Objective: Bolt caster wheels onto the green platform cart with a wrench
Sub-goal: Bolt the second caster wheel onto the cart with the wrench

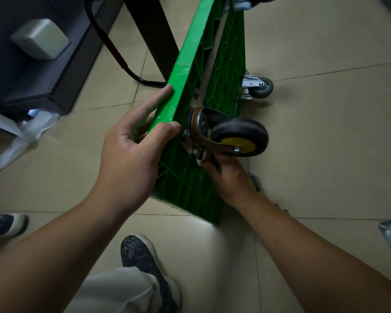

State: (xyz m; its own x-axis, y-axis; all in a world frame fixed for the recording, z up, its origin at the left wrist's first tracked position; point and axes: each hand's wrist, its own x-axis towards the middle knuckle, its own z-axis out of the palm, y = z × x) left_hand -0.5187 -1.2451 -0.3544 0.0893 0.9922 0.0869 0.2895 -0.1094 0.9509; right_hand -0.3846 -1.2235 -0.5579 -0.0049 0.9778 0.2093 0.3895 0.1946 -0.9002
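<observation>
My dark shoe stands nearest me on the tiled floor. Beyond it the green platform cart stands on one long edge on the floor, its ribbed underside turned to my right. My left grip clasps the cart's upper edge, with the thumb over the ribbed side and the forefinger straight along the rim. My right grip is closed round a wrench, mostly hidden in my fingers. Its metal head sits at a bolt on the caster's plate. That caster, black-tyred with a yellow hub, juts from the underside near the upper edge. Farther on, a small grey caster sits at the cart's lower edge, by the floor.
</observation>
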